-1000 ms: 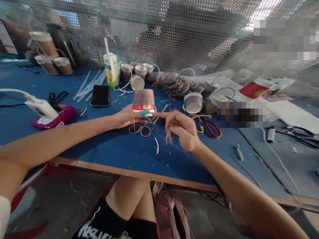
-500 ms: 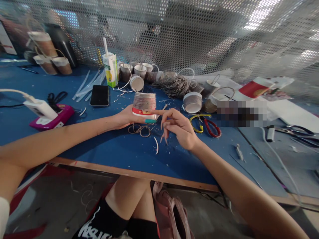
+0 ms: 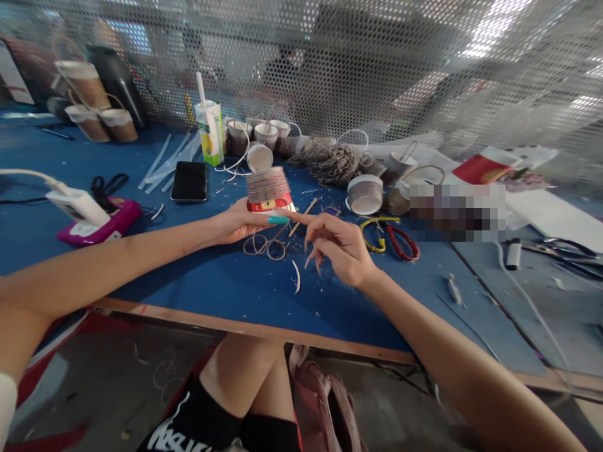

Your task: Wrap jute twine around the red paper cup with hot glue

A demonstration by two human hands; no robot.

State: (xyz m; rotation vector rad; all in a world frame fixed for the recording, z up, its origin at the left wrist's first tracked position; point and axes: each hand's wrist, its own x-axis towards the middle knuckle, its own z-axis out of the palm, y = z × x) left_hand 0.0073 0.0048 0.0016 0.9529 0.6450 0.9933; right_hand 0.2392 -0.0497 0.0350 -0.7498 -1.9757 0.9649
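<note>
A paper cup [image 3: 269, 190], wound with grey-brown cord on its upper part and red and white below, is gripped in my left hand [image 3: 235, 220]. It is upside down and tilted, and the thumb with its teal nail lies along the lower edge. My right hand [image 3: 336, 243] has its index finger stretched out to the cup's lower right edge. The other fingers are loosely bent and apart, with nothing visible in them. Beneath the cup, loops of thin cord [image 3: 276, 249] lie on the blue table [image 3: 211, 282], along with a curved white scrap [image 3: 296, 277].
Behind the cup are a phone [image 3: 189, 181], a drink carton [image 3: 210, 135], a heap of cord [image 3: 332, 164] and several cord-wrapped cups. Yellow-and-red-handled pliers [image 3: 401, 242] lie to the right. On the left sits a magenta power strip [image 3: 101, 223]. A perforated metal panel [image 3: 330, 69] stands behind.
The cup has tipped, its narrow end moving left and its lower right edge rising. My right index finger has slid down from the red band to the lower edge.
</note>
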